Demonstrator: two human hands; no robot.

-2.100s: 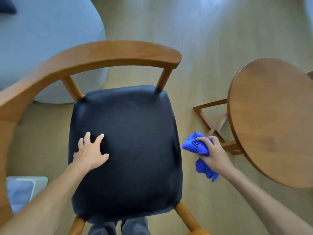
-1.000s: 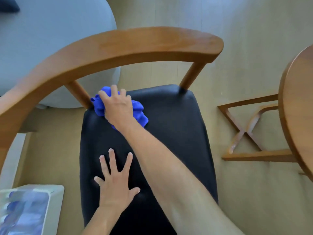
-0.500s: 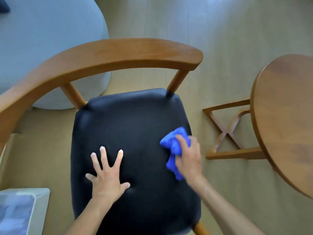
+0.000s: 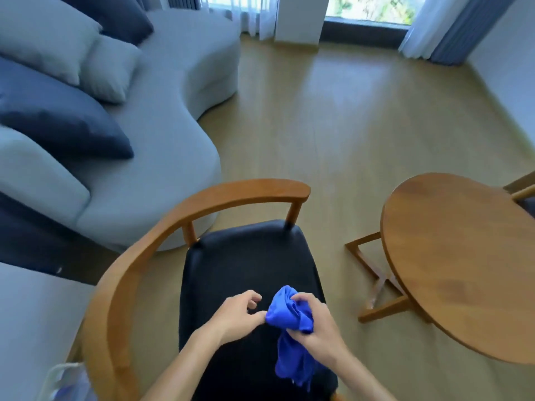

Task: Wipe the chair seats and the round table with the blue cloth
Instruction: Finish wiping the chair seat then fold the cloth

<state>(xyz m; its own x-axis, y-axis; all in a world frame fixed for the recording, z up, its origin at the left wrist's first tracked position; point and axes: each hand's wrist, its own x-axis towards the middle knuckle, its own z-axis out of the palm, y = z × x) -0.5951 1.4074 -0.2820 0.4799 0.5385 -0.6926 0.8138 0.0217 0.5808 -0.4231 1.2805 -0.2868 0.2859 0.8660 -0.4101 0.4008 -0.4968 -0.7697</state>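
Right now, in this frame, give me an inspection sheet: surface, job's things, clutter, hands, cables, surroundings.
Surface: black chair seat, bare apart from the hands and cloth above it; no marks visible.
Job's things: blue cloth, bunched, its tail hanging down; round table, bare wooden top; a second chair only just in view behind the table.
Clutter: white bin at the lower left, blurred.
Hands: right hand grips the cloth; left hand beside it, fingers loosely curled, thumb at the cloth's edge.
Cables: nothing seen.
Surroundings: grey sofa with cushions, wooden floor, window with curtains.
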